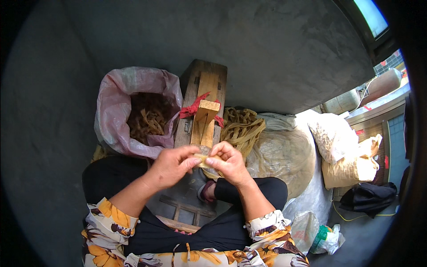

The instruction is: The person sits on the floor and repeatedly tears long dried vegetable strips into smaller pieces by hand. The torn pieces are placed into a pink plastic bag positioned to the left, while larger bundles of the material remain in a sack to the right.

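My left hand (173, 165) and my right hand (228, 162) meet above my lap, thumbs almost touching. Between them they pinch a pale yellowish strip (202, 161), its material not clear. Just beyond the fingers stands a wooden bench (187, 131) with an upright wooden block (208, 106) on it and a red cloth (195, 106) tied across. Left of the bench, an open pink woven sack (113, 110) holds brown curled scraps (150, 121). A heap of long yellowish-brown strips (242, 125) lies right of the bench; its lower end runs down behind my right hand.
A large plastic-covered bundle (283, 157) lies to the right, with filled light bags (347, 167) past it. A black cloth (368, 198) and crumpled plastic bags (305, 230) are on the floor. A grey wall (233, 43) rises ahead. A wooden frame (186, 212) sits between my legs.
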Available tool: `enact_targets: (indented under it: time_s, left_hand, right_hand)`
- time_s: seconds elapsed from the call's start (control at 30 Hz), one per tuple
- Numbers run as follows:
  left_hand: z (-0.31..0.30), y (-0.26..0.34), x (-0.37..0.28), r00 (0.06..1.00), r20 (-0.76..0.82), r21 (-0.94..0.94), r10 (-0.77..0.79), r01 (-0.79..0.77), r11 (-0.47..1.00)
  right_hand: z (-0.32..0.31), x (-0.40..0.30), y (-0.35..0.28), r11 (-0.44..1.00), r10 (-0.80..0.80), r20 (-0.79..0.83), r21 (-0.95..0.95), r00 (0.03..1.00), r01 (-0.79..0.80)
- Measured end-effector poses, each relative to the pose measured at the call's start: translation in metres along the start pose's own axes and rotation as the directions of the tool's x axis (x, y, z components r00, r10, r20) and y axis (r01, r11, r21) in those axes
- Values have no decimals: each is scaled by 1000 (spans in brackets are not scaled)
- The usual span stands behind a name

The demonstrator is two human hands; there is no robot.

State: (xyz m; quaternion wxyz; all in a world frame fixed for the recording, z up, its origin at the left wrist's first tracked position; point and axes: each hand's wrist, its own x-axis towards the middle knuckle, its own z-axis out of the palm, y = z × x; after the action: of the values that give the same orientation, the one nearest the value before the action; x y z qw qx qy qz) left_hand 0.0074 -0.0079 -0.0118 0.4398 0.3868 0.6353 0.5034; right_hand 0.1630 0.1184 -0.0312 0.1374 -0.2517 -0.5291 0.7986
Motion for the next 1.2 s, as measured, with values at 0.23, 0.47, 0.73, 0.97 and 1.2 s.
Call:
enact_targets:
  time_s: [0.23, 0.47, 0.73, 0.97, 1.2]
  left_hand:
    - [-52, 36, -26, 969, -224, 74, 107, -93, 993]
    - [-183, -33, -121, 395, -918, 33, -39, 174, 984]
    - [-221, -239, -271, 295, -906, -106, -304, 538, 836]
    - [-232, -168, -201, 412, -908, 78, -71, 333, 940]
    - [-135, 18, -99, 686, -658, 265, 312, -177, 948]
  right_hand:
    - [-78, 16, 9, 942, -108, -786, 115, 608, 316]
    - [-60, 25, 141, 122, 277, -378, -898, 884, -422]
    - [-67, 7, 214, -353, 519, -241, -934, 820, -51]
    - [-98, 22, 172, 782, 306, -575, -303, 759, -545]
    - [-54, 1, -30, 947, -243, -708, -321, 663, 5]
